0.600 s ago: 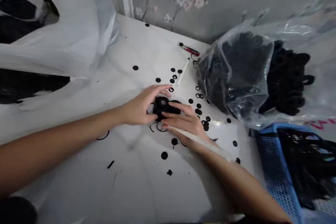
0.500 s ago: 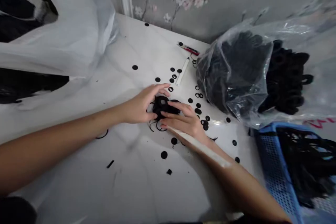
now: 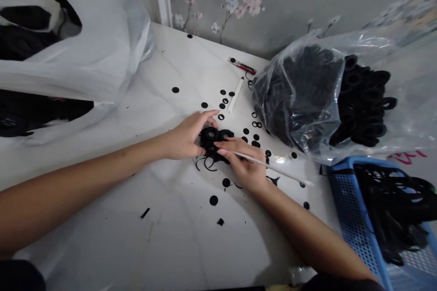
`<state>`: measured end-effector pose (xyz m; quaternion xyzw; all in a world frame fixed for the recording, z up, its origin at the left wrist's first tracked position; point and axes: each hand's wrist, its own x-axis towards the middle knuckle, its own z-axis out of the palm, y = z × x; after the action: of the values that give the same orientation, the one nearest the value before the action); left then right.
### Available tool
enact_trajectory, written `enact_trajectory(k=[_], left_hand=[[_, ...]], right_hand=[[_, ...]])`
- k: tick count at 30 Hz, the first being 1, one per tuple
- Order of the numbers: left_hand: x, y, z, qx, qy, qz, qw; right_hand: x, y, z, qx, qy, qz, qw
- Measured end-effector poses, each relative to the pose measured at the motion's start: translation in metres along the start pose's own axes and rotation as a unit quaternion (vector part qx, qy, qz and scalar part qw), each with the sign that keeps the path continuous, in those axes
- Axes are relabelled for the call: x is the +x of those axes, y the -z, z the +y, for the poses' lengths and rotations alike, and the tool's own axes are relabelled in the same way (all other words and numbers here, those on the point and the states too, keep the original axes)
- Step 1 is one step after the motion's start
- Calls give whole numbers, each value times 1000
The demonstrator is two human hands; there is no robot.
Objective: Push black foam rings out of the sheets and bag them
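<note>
Head view: cluster of black rubber rings (image 3: 218,137) sits on the white marbled tabletop (image 3: 170,241), btwn both hands. L hand (image 3: 187,138) curves round its left side, thumb & forefinger spread apart, thumb tip apparently touching. R hand (image 3: 248,168) pinches a thin white strip (image 3: 280,171), fingertips at the cluster's near right edge. Loose flat black discs (image 3: 213,200) lie around the cluster, incl. nearer the wearer. Risk, IMO: strip cd slip if L hand's light contact lets rings shift; discs cd get mixed in if a hand sweeps wide.
</note>
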<state>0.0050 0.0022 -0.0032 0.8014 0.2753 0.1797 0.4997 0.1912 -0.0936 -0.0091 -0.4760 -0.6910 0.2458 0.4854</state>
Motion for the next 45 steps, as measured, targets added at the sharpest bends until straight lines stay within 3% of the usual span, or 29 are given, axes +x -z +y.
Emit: enact_trajectory(k=[5, 10, 14, 18, 22, 27, 32, 40, 45], left_hand=[[1, 0, 3, 37, -6, 3, 999], [2, 6, 2, 42, 22, -23, 999], [5, 9, 9, 69, 35, -62, 995], [14, 0, 23, 167, 83, -7, 982], [24, -11, 27, 248, 67, 24, 966], [26, -12, 26, 84, 73, 41, 993], [17, -13, 29, -34, 101, 135, 985], [15, -13, 30, -69, 105, 160, 979], [15, -12, 29, -75, 104, 151, 980]], right_hand=[[4, -2, -5, 82, -167, 107, 977], [12, 15, 1, 46, -202, 256, 944], [16, 26, 8, 39, -241, 212, 946], [21, 27, 13, 108, -286, 179, 935], [23, 27, 14, 137, -280, 174, 934], [22, 28, 10, 192, -236, 200, 931], [23, 25, 14, 246, -195, 156, 937], [18, 22, 20, 223, -214, 77, 948], [18, 23, 20, 191, -215, 74, 955]])
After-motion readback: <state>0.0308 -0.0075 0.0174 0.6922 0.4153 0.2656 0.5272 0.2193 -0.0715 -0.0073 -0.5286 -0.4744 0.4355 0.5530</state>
